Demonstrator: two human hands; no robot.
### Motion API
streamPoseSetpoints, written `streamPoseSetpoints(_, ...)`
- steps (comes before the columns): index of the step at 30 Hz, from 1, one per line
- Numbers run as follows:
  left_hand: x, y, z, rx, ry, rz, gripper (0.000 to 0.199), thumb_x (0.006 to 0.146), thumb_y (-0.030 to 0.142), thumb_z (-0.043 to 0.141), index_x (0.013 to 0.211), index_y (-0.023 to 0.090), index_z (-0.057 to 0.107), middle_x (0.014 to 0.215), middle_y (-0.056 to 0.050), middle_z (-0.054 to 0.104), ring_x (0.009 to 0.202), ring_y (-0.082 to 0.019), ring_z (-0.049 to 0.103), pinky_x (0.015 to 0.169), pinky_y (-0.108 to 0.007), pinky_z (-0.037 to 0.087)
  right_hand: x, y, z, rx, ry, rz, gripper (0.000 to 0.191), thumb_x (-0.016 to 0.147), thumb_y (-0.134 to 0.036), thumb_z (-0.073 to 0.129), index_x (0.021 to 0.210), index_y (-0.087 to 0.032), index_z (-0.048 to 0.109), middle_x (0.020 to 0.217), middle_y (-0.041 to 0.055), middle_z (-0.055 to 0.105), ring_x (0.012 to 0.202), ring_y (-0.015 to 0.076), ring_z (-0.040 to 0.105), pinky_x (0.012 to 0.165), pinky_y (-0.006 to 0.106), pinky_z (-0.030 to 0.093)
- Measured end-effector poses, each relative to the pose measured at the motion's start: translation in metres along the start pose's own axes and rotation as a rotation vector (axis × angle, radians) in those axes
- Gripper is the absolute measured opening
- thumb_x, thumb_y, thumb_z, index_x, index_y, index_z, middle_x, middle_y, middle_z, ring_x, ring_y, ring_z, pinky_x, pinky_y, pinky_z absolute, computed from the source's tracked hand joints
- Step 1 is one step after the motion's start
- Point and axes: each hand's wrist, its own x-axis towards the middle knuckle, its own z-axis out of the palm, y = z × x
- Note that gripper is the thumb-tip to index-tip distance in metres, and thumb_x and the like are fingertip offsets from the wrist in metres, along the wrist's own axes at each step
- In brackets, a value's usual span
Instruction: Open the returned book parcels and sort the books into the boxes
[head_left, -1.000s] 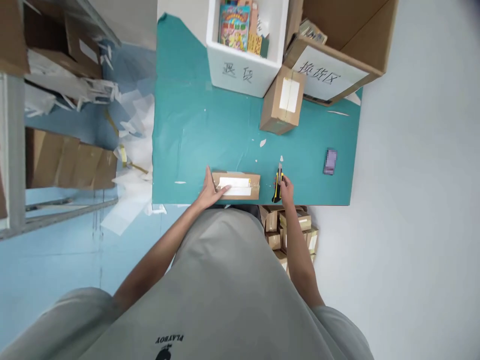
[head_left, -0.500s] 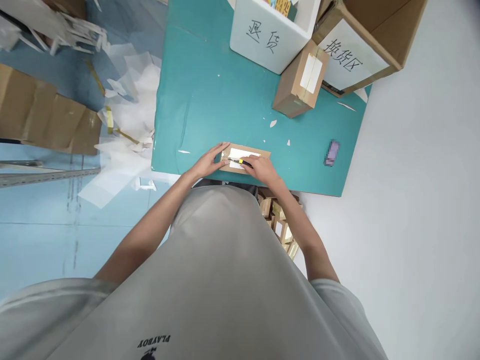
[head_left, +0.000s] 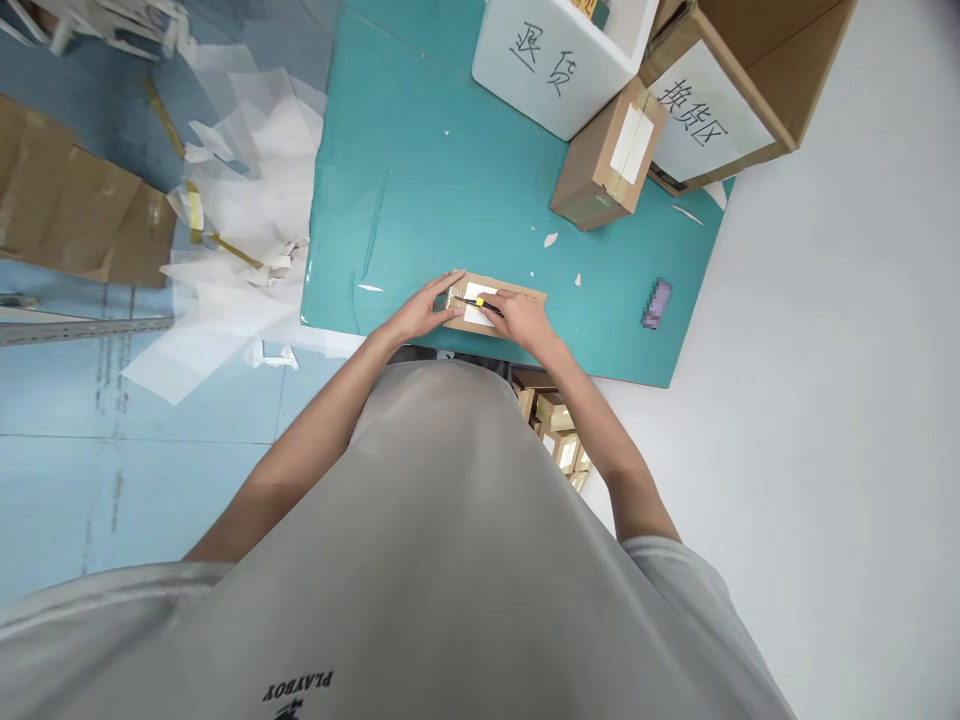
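A small, flat cardboard box (head_left: 477,328) with a white label (head_left: 477,290) lies at the near edge of the teal table. Clear tape shines at its left end. My left hand (head_left: 421,308) grips that end, fingers at the far side and thumb at the near side. Held in my right hand (head_left: 525,318) is a black and yellow utility knife (head_left: 481,302). Its tip points left over the taped end; whether the blade touches the tape I cannot tell. My right hand rests over the right part of the box and hides some of the label.
A white bin (head_left: 555,75), a taped carton (head_left: 592,180) and a large open cardboard box (head_left: 780,90) stand at the table's far right. A blurred purple object (head_left: 657,303) lies right. Paper sheets (head_left: 255,150) and cartons (head_left: 82,200) are at left; small boxes (head_left: 559,430) sit below the table.
The view has shifted slightly. The knife tip has moved left along the box, closer to its taped end. Both hands keep their hold.
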Motion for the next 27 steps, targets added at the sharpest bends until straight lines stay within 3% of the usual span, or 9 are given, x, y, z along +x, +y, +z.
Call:
streamPoseSetpoints(11, 0.003, 0.003, 0.002, -0.03, -0.007, -0.002, 0.086, 0.091, 0.056, 0.074, 0.167, 0.032, 0.041, 0.175, -0.012, 0.032, 0.164, -0.036, 0.027, 0.12, -0.051, 0.045, 0.004, 0.003, 0.004, 0.035, -0.006, -0.031, 0.046, 0.114, -0.043, 0.043, 0.148, -0.024, 0.065, 0.136, 0.0106, 0.073, 0.116, 0.0288, 0.068, 0.087, 0.032, 0.045)
streamPoseSetpoints(17, 0.002, 0.004, 0.0, -0.033, 0.002, 0.018, 0.084, 0.091, 0.053, 0.075, 0.166, 0.033, 0.042, 0.174, -0.011, 0.036, 0.163, -0.036, 0.028, 0.124, -0.053, 0.04, 0.003, 0.004, 0.006, 0.016, -0.001, 0.001, 0.048, 0.114, -0.044, 0.039, 0.151, -0.024, 0.063, 0.134, 0.0116, 0.072, 0.113, 0.0295, 0.068, 0.084, 0.032, 0.045)
streamPoseSetpoints(27, 0.002, 0.004, 0.002, -0.05, -0.004, -0.005, 0.084, 0.092, 0.051, 0.074, 0.167, 0.034, 0.041, 0.176, -0.012, 0.031, 0.162, -0.037, 0.029, 0.12, -0.053, 0.044, -0.004, -0.009, -0.008, -0.143, -0.063, 0.015, 0.048, 0.115, -0.041, 0.031, 0.151, -0.023, 0.058, 0.129, 0.0157, 0.071, 0.108, 0.0302, 0.068, 0.082, 0.034, 0.043)
